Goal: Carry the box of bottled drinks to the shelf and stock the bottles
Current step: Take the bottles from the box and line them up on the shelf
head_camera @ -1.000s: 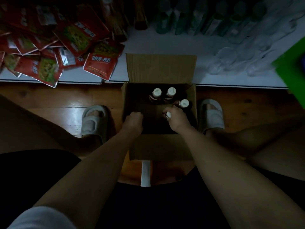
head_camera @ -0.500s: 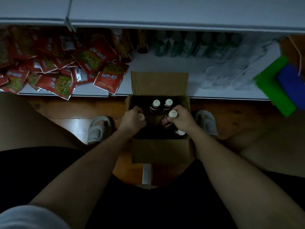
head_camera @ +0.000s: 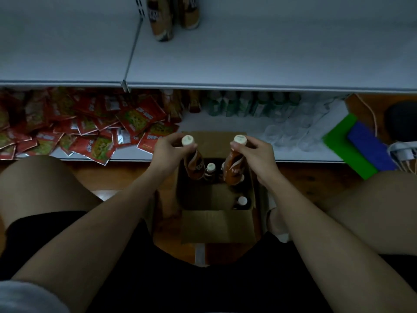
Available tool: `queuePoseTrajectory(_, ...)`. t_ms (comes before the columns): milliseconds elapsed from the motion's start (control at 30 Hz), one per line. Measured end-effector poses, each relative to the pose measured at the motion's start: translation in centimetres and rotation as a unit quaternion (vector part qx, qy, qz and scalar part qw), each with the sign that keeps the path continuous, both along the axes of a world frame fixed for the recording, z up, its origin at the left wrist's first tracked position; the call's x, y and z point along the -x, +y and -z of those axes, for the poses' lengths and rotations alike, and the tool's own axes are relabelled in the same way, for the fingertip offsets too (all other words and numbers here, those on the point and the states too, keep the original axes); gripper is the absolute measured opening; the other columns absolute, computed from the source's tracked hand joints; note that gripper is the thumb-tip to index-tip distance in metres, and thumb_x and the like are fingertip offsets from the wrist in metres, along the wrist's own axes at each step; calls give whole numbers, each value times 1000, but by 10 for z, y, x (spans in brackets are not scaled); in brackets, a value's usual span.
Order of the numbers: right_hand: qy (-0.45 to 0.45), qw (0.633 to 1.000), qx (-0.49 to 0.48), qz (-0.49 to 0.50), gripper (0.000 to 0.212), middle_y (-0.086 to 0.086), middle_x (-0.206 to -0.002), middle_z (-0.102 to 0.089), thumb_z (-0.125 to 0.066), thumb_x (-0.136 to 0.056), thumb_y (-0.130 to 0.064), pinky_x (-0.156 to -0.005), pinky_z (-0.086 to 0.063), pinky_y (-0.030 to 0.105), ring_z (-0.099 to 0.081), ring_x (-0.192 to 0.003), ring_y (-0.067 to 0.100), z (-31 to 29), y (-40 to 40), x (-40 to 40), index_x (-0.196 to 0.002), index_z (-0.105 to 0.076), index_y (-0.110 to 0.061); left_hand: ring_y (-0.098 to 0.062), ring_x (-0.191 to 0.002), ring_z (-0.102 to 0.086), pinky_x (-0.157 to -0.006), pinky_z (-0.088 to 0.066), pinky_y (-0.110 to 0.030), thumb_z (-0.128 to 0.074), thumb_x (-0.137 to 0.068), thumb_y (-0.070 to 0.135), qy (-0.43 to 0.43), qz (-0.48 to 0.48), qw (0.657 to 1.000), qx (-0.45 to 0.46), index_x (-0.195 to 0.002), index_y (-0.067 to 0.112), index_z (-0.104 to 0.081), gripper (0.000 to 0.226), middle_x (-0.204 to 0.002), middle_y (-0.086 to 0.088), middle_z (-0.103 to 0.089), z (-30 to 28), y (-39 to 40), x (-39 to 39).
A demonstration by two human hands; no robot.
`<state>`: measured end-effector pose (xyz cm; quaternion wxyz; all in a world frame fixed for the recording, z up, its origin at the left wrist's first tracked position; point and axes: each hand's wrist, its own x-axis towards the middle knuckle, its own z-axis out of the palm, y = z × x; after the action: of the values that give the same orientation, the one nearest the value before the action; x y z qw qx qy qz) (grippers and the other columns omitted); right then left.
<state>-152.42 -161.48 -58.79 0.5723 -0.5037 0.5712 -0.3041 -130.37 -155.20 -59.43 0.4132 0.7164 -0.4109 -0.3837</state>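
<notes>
An open cardboard box stands on the floor between my knees. My left hand grips a brown bottle with a cream cap by its neck, lifted above the box. My right hand holds a second brown bottle the same way. Three more capped bottles remain in the box, one at the near right corner and others at the far side. Two like bottles stand on the white upper shelf.
On the lower shelf lie several red snack packets, green bottles and clear plastic cups. A green and a blue board lean at the right, next to cables. The floor is wooden.
Both hands have risen out of the box, each lifting a bottle by its neck. The view has tilted up, so the upper shelf with two bottles now shows.
</notes>
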Motion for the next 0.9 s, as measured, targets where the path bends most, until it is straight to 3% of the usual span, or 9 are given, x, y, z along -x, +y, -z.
queuePoseTrajectory(133,-21,999,41,20,14,-16,-88,-73,-79,-76,-31,-81,-54,22,-67,-87,-1,-27,-4,-4,-87,-71,-35,-7,-104,-63,-80,-52,-21,-75,-83,23,46,3,999,19,-122,19,-66,40,-113,5,-68,-24,-5,-3)
queuePoseTrajectory(233,-38,996,71,26,16,-16,-92,-72,-78,-76,-31,-81,-53,23,-67,-91,0,-45,-6,-8,-90,-71,-36,-17,-115,-61,-94,-53,-35,-69,-87,19,84,13,996,33,-128,21,-62,42,-124,-1,-66,-38,-9,-7)
queuePoseTrajectory(333,-41,993,107,25,22,-13,-99,-73,-78,-76,-30,-87,-54,27,-67,-98,5,-65,-10,-13,-96,-71,-36,-18,-113,-61,-90,-53,-36,-63,-92,20,98,17,994,50,-130,22,-59,38,-123,-1,-65,-61,-16,-12)
queuePoseTrajectory(467,-55,988,145,15,19,-12,-94,-74,-78,-77,-28,-83,-55,26,-68,-93,4,-93,-20,-20,-93,-71,-36,-16,-108,-66,-90,-54,-35,-65,-91,26,86,55,992,74,-125,16,-60,36,-117,0,-70,-94,-26,-18)
queuePoseTrajectory(633,-48,983,177,20,24,-10,-99,-71,-76,-78,-32,-82,-55,27,-66,-96,7,-116,-31,-27,-101,-71,-27,-8,-86,-66,-66,-53,-18,-64,-91,24,70,73,989,111,-117,16,-62,28,-103,3,-70,-128,-39,-21)
queuePoseTrajectory(800,-37,978,203,32,28,-7,-94,-72,-76,-78,-36,-76,-55,25,-67,-90,6,-139,-44,-34,-100,-72,-20,-16,-102,-67,-81,-56,-31,-65,-90,24,57,79,986,132,-117,21,-64,27,-107,3,-69,-154,-54,-25)
queuePoseTrajectory(900,-38,974,222,24,26,-7,-95,-73,-75,-78,-36,-78,-56,26,-68,-90,7,-155,-52,-39,-100,-72,-21,-13,-106,-67,-83,-53,-28,-62,-92,24,52,97,984,138,-123,22,-62,31,-113,2,-69,-169,-64,-26)
